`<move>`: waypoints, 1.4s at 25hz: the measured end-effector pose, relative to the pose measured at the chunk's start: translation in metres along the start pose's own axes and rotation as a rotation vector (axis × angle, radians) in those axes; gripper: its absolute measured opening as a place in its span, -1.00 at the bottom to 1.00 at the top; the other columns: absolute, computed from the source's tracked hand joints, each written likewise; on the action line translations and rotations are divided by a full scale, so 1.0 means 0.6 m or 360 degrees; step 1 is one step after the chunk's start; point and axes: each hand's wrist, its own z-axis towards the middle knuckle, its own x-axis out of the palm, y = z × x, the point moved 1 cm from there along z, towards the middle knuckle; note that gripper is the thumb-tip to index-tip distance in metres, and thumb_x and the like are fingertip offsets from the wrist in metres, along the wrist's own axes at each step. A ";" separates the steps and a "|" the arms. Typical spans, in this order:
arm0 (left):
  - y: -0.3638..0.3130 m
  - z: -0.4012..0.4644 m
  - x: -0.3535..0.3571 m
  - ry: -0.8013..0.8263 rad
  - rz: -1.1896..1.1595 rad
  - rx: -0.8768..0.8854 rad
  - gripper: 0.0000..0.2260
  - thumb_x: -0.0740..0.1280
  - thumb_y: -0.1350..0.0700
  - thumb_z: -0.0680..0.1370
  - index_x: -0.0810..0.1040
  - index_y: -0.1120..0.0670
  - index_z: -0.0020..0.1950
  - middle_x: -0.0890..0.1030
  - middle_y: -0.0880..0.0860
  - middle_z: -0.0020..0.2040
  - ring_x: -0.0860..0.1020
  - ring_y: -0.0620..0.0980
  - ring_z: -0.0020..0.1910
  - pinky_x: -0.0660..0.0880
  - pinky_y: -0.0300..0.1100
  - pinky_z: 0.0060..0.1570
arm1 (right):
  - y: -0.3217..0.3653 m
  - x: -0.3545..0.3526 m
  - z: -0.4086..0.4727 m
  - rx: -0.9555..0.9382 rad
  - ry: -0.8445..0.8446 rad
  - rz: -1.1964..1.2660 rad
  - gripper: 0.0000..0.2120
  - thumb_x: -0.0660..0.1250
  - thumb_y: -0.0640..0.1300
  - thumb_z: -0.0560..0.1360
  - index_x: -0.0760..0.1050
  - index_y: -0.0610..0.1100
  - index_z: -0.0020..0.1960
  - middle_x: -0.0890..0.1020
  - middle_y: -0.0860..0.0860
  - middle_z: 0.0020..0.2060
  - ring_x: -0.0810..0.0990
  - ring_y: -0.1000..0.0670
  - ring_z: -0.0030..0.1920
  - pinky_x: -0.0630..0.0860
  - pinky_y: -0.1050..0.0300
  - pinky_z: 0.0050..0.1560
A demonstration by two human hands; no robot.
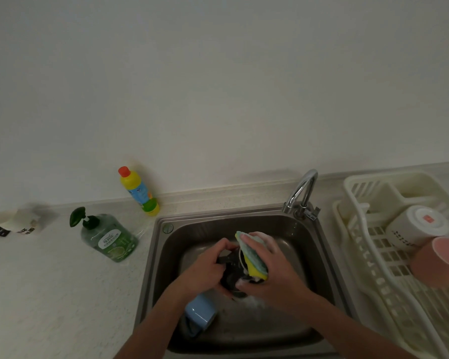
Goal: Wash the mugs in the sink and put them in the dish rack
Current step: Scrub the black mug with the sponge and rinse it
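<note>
Black mug (232,274) mid-sink (290,229), my left hand (208,268) curled round it. My right hand (272,270) clamps sponge (252,255) against mug. Blue mug (200,310) at 7 o'clock. White mug (416,225), pink mug (438,260) in dish rack (373,255), 3 o'clock.

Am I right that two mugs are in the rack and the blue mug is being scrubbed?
Not quite. The head view shows the hands scrubbing a black mug with the sponge; the blue mug lies untouched in the sink. Two mugs in the rack is right.
</note>
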 end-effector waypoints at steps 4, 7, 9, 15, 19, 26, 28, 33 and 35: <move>0.011 0.002 -0.008 -0.0045 0.0400 0.0137 -0.55 0.23 0.35 0.48 0.46 -0.07 0.27 0.60 0.05 0.18 0.64 0.07 0.08 0.65 0.12 -0.14 | 0.004 -0.001 0.009 -0.0021 0.0116 -0.0062 -0.16 0.52 0.03 0.36 0.15 0.28 0.49 0.08 0.23 0.43 0.11 0.38 0.40 0.28 0.54 0.24; 0.015 -0.011 0.009 -0.0003 -0.0111 0.0000 -0.46 0.18 0.45 0.55 0.41 -0.13 0.33 0.57 0.08 0.23 0.65 0.14 0.10 0.65 0.15 -0.12 | 0.009 -0.009 0.018 0.0013 0.0167 -0.0066 -0.20 0.53 0.09 0.36 0.21 0.27 0.49 0.09 0.27 0.44 0.16 0.34 0.40 0.28 0.55 0.23; 0.025 -0.016 0.019 -0.0008 -0.0338 -0.0022 -0.46 0.16 0.46 0.56 0.41 -0.11 0.35 0.54 0.11 0.28 0.62 0.18 0.15 0.62 0.23 -0.04 | 0.016 -0.019 0.023 0.0059 0.0191 -0.0088 -0.24 0.49 0.19 0.38 0.22 0.27 0.49 0.08 0.32 0.44 0.18 0.31 0.41 0.28 0.53 0.22; 0.036 -0.014 0.021 -0.0295 -0.0693 0.0030 -0.60 0.21 0.38 0.59 0.51 -0.05 0.28 0.50 0.16 0.33 0.56 0.26 0.21 0.63 0.20 -0.12 | 0.028 -0.024 -0.004 -0.0187 0.0327 -0.0731 -0.31 -0.11 0.45 0.52 0.07 0.19 0.57 -0.08 0.13 0.59 -0.10 0.05 0.57 -0.02 0.18 0.50; 0.034 -0.015 0.033 -0.0330 -0.0833 -0.0026 -0.63 0.19 0.32 0.63 0.51 -0.08 0.29 0.52 0.16 0.32 0.60 0.26 0.17 0.62 0.22 -0.09 | 0.061 -0.021 0.035 -0.0157 0.0278 -0.0849 -0.35 -0.12 0.36 0.54 0.11 0.14 0.57 0.02 0.15 0.58 -0.16 0.06 0.53 -0.16 0.12 0.49; 0.023 -0.031 0.032 -0.0368 -0.0848 0.0003 -0.53 0.11 0.41 0.62 0.49 -0.12 0.26 0.59 0.14 0.22 0.64 0.21 0.10 0.63 0.20 -0.11 | 0.094 -0.019 0.042 -0.0271 0.0309 -0.1163 -0.43 -0.04 0.26 0.57 0.25 0.10 0.52 0.32 0.09 0.51 0.15 0.02 0.50 0.04 0.05 0.47; 0.019 -0.028 0.028 -0.0436 -0.0817 0.0027 -0.57 0.10 0.42 0.62 0.52 -0.06 0.22 0.57 0.11 0.23 0.63 0.21 0.10 0.62 0.28 -0.12 | 0.074 -0.035 0.062 -0.0147 0.0300 -0.1035 -0.39 -0.15 0.29 0.57 0.06 0.15 0.58 0.10 0.12 0.58 -0.02 0.04 0.58 -0.12 0.06 0.57; 0.027 -0.031 0.019 -0.0482 -0.0833 0.0009 -0.60 0.16 0.40 0.61 0.51 -0.05 0.25 0.53 0.16 0.28 0.61 0.25 0.12 0.63 0.22 -0.16 | 0.083 -0.016 0.043 -0.0207 0.0493 -0.0943 -0.37 -0.13 0.26 0.56 -0.08 0.14 0.59 -0.20 0.23 0.53 -0.35 0.12 0.50 -0.46 0.35 0.37; 0.022 -0.032 0.028 -0.0476 -0.0841 -0.0006 -0.60 0.16 0.40 0.61 0.50 -0.06 0.24 0.54 0.12 0.26 0.60 0.23 0.12 0.64 0.21 -0.16 | 0.076 -0.016 0.064 -0.0240 0.0437 -0.0963 -0.39 -0.13 0.25 0.59 -0.05 0.11 0.60 -0.12 0.17 0.58 -0.28 0.11 0.53 -0.38 0.18 0.51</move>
